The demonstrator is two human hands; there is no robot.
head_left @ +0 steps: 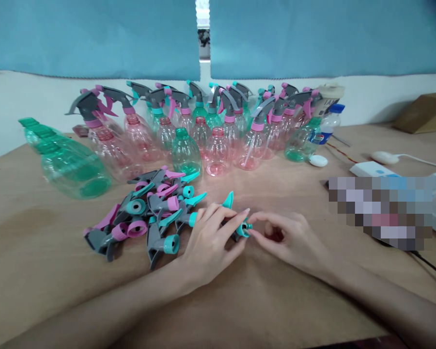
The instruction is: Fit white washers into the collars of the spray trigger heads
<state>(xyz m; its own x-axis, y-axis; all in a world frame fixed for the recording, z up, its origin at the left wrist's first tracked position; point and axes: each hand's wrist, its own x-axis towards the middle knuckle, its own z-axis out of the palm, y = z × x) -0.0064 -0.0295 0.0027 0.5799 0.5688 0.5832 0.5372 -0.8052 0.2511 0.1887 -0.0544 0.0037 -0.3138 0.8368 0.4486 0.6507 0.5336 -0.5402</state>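
Observation:
My left hand (211, 237) is closed around a grey and teal trigger spray head (243, 230). Its teal collar faces right, and the teal trigger (228, 199) sticks up behind my fingers. My right hand (294, 241) pinches a small teal piece (250, 226) at the collar's opening, with thumb and index finger. Whether that piece is seated in the collar or apart from it is too small to tell. Beside my left hand lies a pile of loose spray heads (164, 203), grey with pink or teal collars and triggers.
Behind the pile stand several pink bottles (218, 152) and green bottles (186, 152), many topped with spray heads. Open green bottles (76, 167) stand at the left. To the right are a Pepsi bottle (327, 128), a white oval object (318, 160), a power strip (374, 169) and a cardboard box (423, 112).

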